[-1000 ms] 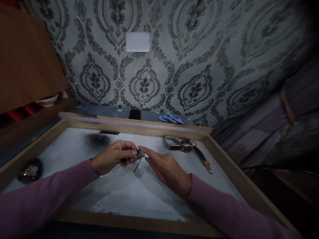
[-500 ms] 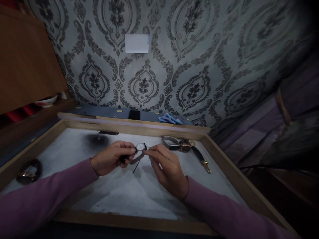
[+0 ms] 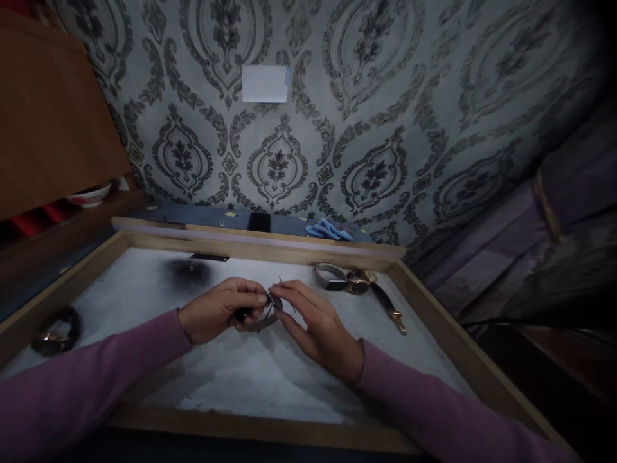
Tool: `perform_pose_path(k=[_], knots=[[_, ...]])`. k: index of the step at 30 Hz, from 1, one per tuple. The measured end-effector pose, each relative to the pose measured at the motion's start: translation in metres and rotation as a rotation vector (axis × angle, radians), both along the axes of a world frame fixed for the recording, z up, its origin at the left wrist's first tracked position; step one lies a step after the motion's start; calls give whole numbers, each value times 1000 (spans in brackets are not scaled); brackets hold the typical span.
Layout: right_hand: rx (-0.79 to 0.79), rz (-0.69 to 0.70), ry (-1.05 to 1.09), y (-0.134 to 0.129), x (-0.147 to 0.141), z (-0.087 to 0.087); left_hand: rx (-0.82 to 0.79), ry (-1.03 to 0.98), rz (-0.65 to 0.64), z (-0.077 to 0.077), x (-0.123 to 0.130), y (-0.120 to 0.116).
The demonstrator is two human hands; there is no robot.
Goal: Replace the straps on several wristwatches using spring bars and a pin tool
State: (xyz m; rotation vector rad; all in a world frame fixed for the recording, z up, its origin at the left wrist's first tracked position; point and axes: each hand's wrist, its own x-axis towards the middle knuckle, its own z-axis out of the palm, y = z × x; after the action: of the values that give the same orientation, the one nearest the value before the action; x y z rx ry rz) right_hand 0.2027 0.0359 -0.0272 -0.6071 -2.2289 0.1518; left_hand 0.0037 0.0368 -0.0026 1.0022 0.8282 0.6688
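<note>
My left hand (image 3: 224, 308) is closed round a small wristwatch (image 3: 274, 302), thumb and fingers gripping it at its left side. The watch is turned almost edge-on, so its face is hidden. Part of its dark strap (image 3: 242, 313) bunches under my left fingers, and another strap end hangs below. My right hand (image 3: 318, 325) has its thumb and fingertips at the right edge of the watch, closed on it. A thin stick-like piece (image 3: 281, 281) pokes out above the right fingers; its kind cannot be made out.
A wooden-rimmed tray (image 3: 260, 238) with a white bottom surrounds the work. In it lie a silver watch (image 3: 330, 276), a gold-and-black watch (image 3: 359, 281) with its strap, and a dark watch (image 3: 55, 331). Behind are a blue cloth (image 3: 328, 229) and a black object (image 3: 259, 222).
The watch has tilted from showing its white face to nearly edge-on. My right fingers have shifted left onto its edge, and the thin piece now sticks up above them.
</note>
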Motion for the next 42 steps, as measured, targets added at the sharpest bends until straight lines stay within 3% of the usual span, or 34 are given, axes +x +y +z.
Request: perform_pose_path(k=[8,16,19,25,30,34,36,39,42], knots=[[220,-44,-90,-3,0,4,-99,-30,-11,0,2,-4],[217,-53,-157,-4,1,6,-150,-70,-56,-5,6,-4],[89,-30,-106,-4,0,5,-74,5,-42,-1,7,-5],[-238,28,64,-4,-3,2,381,243,-51,1,4,-8],[-354,23,94,-6,-6,4,498,363,-57,-5,2,-9],[-531,5,143,-7,-8,4,700,509,-40,-3,2,-12],[-740,9,219,-6,-10,4,664,477,-32,-1,2,-12],[-1061,34,375,-2,-12,6,446,262,36,1,1,-7],[-1187,38,543,1,-12,9,312,94,141,1,3,-4]])
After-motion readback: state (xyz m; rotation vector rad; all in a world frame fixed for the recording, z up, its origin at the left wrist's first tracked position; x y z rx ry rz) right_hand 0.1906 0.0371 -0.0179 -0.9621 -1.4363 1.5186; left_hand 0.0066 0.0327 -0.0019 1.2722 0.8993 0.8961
